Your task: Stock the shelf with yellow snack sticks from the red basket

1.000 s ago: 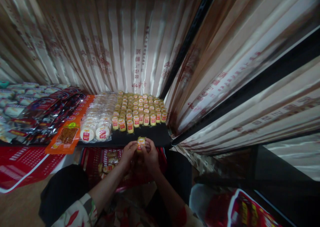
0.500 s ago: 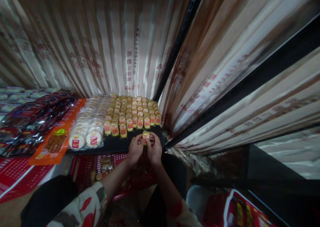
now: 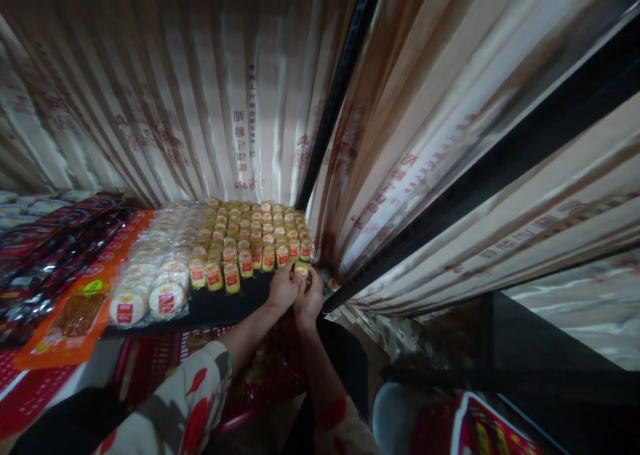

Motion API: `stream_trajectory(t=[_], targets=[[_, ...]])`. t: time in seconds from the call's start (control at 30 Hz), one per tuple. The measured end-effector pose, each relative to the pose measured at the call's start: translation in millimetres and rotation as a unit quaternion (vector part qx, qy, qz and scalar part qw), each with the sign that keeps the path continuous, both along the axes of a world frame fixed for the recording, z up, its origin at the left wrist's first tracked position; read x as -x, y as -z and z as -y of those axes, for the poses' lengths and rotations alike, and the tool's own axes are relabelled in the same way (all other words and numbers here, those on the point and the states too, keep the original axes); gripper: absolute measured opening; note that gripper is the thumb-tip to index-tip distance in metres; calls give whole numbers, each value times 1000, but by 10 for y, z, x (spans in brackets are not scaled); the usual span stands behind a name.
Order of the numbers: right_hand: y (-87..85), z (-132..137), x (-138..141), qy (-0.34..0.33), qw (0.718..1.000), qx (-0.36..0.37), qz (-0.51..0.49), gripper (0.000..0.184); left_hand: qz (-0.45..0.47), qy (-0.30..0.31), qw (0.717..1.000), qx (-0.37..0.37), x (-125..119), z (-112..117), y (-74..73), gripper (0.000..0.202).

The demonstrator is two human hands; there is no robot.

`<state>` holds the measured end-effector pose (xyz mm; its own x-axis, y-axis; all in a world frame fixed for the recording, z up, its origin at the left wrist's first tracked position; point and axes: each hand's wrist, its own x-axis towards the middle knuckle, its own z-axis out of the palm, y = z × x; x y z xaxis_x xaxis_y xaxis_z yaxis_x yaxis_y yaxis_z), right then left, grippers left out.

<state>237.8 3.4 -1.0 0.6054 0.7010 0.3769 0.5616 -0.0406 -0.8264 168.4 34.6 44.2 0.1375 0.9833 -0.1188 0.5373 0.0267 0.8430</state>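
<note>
A small wrapped yellow cake [image 3: 301, 268] with a label is held between both hands at the right front of the shelf. My left hand [image 3: 283, 291] is closed on its left side, and the fingers of my right hand [image 3: 309, 303] wrap its right side. Just beyond my hands, rows of similar wrapped yellow cakes [image 3: 257, 249] with red and white labels stand on the black shelf [image 3: 220, 308]. Much of the held cake is hidden by my fingers.
Left of the rows lie clear-wrapped round white cakes [image 3: 167, 300], an orange snack bag [image 3: 83, 308] and dark shiny packets [image 3: 45, 268]. A red basket [image 3: 145, 361] sits below the shelf. Black posts [image 3: 340, 101] and a pleated printed curtain [image 3: 200, 108] close off the back and right.
My hands, with the cake between them, have moved right and closer to the right end of the front row. The view has shifted, so the shelf goods appear lower and further left.
</note>
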Motion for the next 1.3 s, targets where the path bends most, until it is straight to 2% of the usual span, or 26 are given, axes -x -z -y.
stream_trajectory(t=[0.23, 0.37, 0.53, 0.77, 0.97, 1.2, 1.3], targets=[[117, -68, -44, 8, 1000, -17, -3, 42, -83, 30, 995, -36, -109, -128, -135, 32], [180, -12, -14, -11, 998, -28, 49, 47, -90, 37, 994, -48, -175, -175, -179, 27], [276, 38, 17, -29, 995, -7, 96, 51, -101, 54, 992, -47, -253, -278, -205, 31], [343, -7, -30, -47, 993, 11, 112, 52, -95, 63, 993, -41, -361, -366, -281, 35], [357, -41, -42, -51, 990, 36, 125, 53, -56, 37, 996, -54, -384, -424, -225, 33], [267, -13, -14, -59, 987, 56, 138, 51, -114, 50, 989, -79, -310, -394, -137, 35], [266, -21, -31, -63, 988, 50, 132, 50, -123, 54, 987, -88, -297, -325, -92, 29]])
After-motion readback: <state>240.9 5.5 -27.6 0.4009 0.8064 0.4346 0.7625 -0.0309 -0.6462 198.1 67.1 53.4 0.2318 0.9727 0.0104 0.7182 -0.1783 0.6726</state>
